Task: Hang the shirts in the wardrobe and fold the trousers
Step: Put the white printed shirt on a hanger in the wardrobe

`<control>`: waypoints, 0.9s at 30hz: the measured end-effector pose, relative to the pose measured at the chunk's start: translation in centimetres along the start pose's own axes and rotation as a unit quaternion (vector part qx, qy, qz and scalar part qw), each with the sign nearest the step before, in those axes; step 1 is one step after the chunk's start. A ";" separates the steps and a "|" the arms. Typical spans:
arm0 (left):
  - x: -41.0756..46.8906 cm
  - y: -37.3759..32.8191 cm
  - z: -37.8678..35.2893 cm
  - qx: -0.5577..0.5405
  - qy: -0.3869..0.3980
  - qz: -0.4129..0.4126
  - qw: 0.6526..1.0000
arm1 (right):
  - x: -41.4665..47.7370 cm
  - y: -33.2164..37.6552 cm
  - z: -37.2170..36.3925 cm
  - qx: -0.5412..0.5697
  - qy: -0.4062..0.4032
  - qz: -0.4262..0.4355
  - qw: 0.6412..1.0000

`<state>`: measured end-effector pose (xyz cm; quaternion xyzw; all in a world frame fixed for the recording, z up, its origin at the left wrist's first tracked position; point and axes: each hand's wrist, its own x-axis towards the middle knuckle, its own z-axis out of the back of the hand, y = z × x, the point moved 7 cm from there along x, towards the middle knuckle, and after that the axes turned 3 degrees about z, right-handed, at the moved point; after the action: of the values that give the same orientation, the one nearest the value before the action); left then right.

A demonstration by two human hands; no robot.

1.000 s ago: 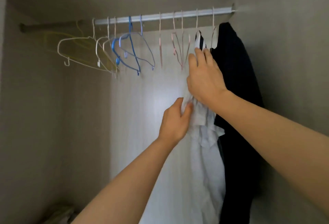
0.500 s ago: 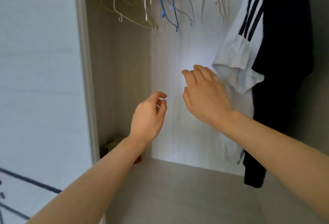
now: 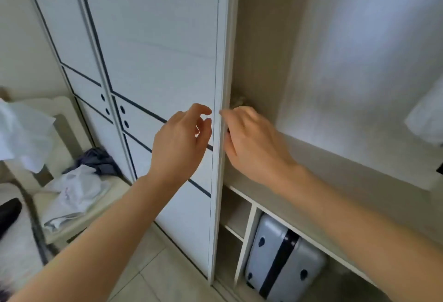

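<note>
The left hand (image 3: 182, 138) was held before the wardrobe door (image 3: 155, 61), fingers loosely curled and empty. The right hand (image 3: 251, 138) was raised at the door's edge; whether its fingers gripped it could not be told. A white shirt (image 3: 426, 121) was seen at the right edge of the wardrobe (image 3: 335, 61), and crumpled garments (image 3: 76, 189) were recorded on the chair seat (image 3: 115, 185).

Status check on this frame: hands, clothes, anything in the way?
Left hand and right hand both empty, loose by the door edge. Clothes pile unhandled on the chair. Nothing seen blocking it.
</note>
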<state>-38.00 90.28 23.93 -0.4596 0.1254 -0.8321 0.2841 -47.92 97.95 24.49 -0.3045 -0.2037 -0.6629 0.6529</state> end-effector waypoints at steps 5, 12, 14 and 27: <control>-5.9 8.9 0.2 0.070 0.000 0.137 0.988 | -1.7 4.9 -8.2 0.115 0.057 0.035 0.991; -15.4 19.5 -0.3 0.156 0.005 0.334 0.930 | -2.5 10.3 -18.9 0.242 0.133 0.054 0.959; -17.3 21.4 0.0 0.182 0.009 0.371 0.911 | -2.5 11.9 -21.4 0.273 0.159 0.061 0.947; -23.1 32.0 1.9 0.236 0.003 0.527 0.816 | -0.3 18.5 -36.0 0.324 0.388 0.105 0.857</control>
<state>-15.39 78.15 -6.08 -0.2398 0.1489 -0.5602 0.7788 -34.60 72.96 -4.44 0.1864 -0.1041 -0.5517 0.8063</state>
